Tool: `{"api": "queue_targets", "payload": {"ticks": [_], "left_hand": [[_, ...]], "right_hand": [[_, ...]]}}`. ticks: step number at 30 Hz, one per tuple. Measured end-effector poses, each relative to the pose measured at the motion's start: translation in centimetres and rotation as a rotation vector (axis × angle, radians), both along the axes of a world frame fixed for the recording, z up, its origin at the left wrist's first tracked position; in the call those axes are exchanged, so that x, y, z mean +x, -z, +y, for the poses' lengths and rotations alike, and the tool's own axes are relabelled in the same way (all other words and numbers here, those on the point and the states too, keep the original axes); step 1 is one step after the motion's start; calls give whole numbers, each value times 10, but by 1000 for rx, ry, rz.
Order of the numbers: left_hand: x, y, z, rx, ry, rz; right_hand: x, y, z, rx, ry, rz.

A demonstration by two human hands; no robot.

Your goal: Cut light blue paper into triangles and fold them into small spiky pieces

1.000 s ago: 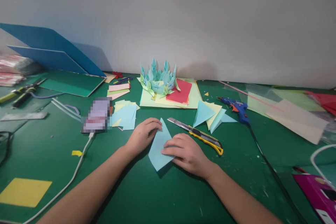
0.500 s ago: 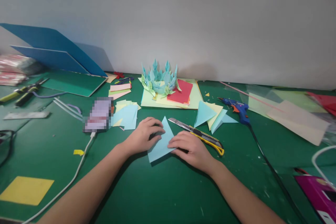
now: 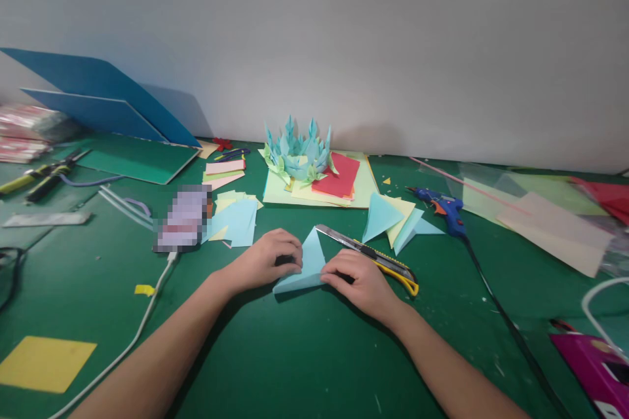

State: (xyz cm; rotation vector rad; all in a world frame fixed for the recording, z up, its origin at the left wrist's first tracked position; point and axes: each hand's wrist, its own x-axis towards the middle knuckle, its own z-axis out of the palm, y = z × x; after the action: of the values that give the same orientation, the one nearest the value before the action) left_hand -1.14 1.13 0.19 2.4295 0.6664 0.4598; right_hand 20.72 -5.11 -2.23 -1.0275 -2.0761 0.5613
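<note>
A light blue paper sheet, triangular in outline, lies on the green table between my hands, its near edge turned up in a fold. My left hand is closed in a pinch on the paper's left side. At the right end of the folded edge, the thumb and fingers of my right hand pinch the paper. Just beyond my right hand rests a yellow utility knife with its blade out. Folded blue and yellow paper pieces lie past the knife.
A blue paper lotus-like model stands on stacked coloured sheets at the back. Blue paper squares and a phone on a white cable are at left. A blue glue gun lies right, its black cord running forward.
The paper's near edge has been folded up, making the sheet shorter towards me. Both hands keep hold of it, the left with its fingers more curled. The view has tilted slightly.
</note>
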Motion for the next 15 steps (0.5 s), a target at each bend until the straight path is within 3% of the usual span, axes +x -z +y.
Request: {"api": "queue_targets", "payload": {"ticks": [5,7,11,15], "left_hand": [[-1,-8,0,-258,-180,23],[-1,-14,-3,-314,-189,70],[3,-19,-8,-317,-189,138],[6,-14,-10,-248,-202,153]], "right_hand": [[-4,1,0,-74,85,-29],[-6,0,1,-100,120,-64],[-10,-1,2,-120,197,-123],[-13,-1,4,-118,245,-159]]}}
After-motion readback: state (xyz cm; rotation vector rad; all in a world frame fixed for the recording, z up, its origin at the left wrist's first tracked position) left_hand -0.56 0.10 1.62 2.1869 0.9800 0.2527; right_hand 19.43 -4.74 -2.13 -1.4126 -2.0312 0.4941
